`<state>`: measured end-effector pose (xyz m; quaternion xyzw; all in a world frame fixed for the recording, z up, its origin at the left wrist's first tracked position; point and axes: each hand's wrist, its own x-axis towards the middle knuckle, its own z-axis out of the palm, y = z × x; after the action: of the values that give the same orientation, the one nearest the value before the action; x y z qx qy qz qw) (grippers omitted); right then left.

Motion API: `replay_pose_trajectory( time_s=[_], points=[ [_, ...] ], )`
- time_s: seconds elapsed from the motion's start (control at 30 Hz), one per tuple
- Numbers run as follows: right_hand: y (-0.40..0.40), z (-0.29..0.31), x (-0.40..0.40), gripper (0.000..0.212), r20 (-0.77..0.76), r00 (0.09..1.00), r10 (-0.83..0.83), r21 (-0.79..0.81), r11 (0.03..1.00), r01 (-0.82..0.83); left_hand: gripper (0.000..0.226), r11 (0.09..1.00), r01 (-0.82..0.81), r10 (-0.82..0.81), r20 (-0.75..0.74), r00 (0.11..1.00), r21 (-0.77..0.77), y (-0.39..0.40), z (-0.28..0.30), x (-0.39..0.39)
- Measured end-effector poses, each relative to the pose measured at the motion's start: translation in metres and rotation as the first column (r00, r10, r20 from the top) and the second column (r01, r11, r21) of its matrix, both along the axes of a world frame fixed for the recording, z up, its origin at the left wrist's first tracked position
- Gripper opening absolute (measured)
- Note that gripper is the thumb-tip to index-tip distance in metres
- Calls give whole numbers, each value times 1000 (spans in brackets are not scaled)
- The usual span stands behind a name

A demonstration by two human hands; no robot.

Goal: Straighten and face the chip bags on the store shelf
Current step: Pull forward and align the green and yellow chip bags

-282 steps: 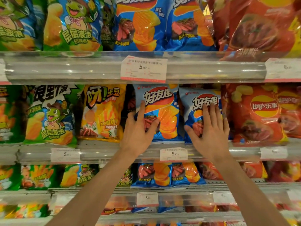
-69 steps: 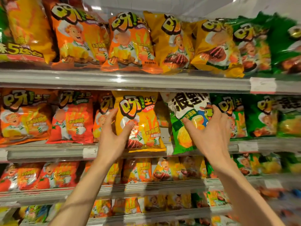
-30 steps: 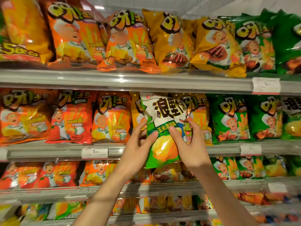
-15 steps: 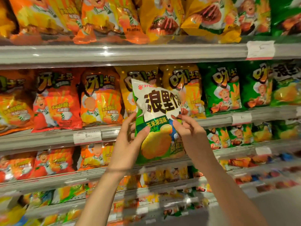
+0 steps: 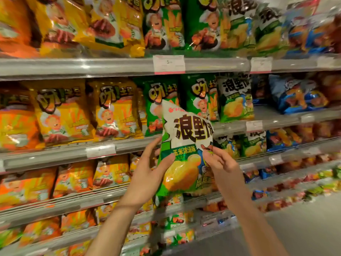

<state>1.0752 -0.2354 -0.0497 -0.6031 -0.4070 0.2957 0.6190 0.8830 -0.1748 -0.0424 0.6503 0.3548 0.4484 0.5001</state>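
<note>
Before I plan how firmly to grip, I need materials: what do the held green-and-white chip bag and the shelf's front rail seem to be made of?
Green-and-white chip bag: thin, glossy printed plastic film, probably; it creases and glints between left hand and right hand.
Shelf front rail: likely clear glossy plastic over grey metal; long highlights, price tags tucked in.

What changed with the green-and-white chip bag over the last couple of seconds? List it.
The green-and-white chip bag came off the middle shelf, out from among the yellow bags. Both hands took hold: left hand on its left edge, right hand pinching its right. The other bags stayed shelved.
</note>
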Motion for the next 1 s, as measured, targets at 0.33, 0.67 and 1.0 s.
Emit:
replay_pose_trajectory(
  time_s=[0.33, 0.67, 1.0],
  points=[
    [-48, -5, 151, 48, -20, 984, -177, -37, 984, 176, 58, 985, 170, -171, -11, 985, -35, -7, -2, 168],
    [-16, 10, 275, 39, 28, 960, -278, -42, 959, 279, 59, 937, 325, -312, 116, 943, -127, 41, 3, 302],
    [47, 33, 374, 13, 84, 977, -197, 28, 980, 196, 60, 969, 246, -245, -27, 969, 3, 85, 29, 386]
  ],
)
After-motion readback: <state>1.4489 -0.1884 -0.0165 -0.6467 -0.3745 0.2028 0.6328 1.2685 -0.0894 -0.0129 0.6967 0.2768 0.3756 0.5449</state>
